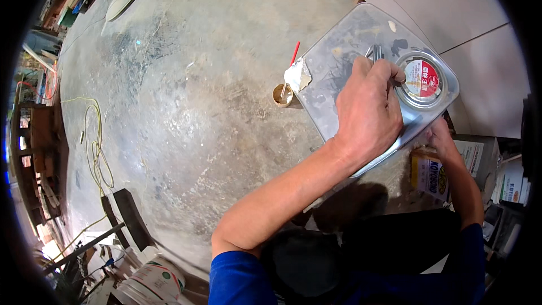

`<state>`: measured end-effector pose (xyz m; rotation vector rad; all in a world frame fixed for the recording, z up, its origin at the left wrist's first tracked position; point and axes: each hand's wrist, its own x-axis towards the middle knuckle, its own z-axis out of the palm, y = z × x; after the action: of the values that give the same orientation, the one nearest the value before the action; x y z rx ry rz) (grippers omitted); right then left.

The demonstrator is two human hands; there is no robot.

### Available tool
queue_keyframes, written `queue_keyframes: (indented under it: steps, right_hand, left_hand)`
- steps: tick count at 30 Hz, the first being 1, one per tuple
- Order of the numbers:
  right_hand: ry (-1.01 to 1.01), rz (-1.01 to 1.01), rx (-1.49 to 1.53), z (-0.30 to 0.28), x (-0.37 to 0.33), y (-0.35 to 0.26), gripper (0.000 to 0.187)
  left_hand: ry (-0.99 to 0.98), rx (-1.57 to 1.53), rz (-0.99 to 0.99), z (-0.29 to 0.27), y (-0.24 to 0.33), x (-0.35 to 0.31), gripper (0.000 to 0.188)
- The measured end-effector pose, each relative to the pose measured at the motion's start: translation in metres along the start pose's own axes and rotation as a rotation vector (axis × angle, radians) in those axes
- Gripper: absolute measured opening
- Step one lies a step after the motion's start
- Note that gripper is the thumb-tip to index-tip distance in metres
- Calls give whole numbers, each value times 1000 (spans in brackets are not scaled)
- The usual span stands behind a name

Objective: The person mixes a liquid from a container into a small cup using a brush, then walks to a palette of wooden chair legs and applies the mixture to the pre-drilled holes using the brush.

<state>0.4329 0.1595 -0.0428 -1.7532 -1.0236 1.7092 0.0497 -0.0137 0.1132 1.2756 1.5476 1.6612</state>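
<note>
A square metal can [327, 101] with a grey, smudged top stands at the right, tilted in the picture. My left hand [370, 107] is closed on the can's metal handle [377, 52], a bit of which shows beyond my fingers. A round cap [422, 81] with a red and white label sits in a raised ring beside that hand. My right hand [440, 132] is at the can's near right side, its fingers mostly hidden by the can's edge. Below it stands a yellow container [430, 174] with a printed label.
Left of the can are a small brown cup [282, 95], a white-smeared scrap [297, 75] and a red stick [295, 53] on the concrete floor [197, 107]. A yellow cord [97, 152] lies farther left. A white bucket [155, 279] is at lower left, pale panels [485, 79] at right.
</note>
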Motion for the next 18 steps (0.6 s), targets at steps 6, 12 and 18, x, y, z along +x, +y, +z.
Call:
queue_keyframes:
  steps: [6, 12, 18]
  right_hand:
    - [-153, 31, 172, 13, 5, 20, 41]
    - [-468, -111, 296, 18, 9, 35, 43]
    - [-164, -29, 523, 38, 7, 49, 33]
  left_hand:
    - [-57, 29, -10, 4, 10, 9, 18]
    - [-82, 48, -26, 6, 17, 12, 20]
    - [-92, 21, -52, 6, 24, 7, 21]
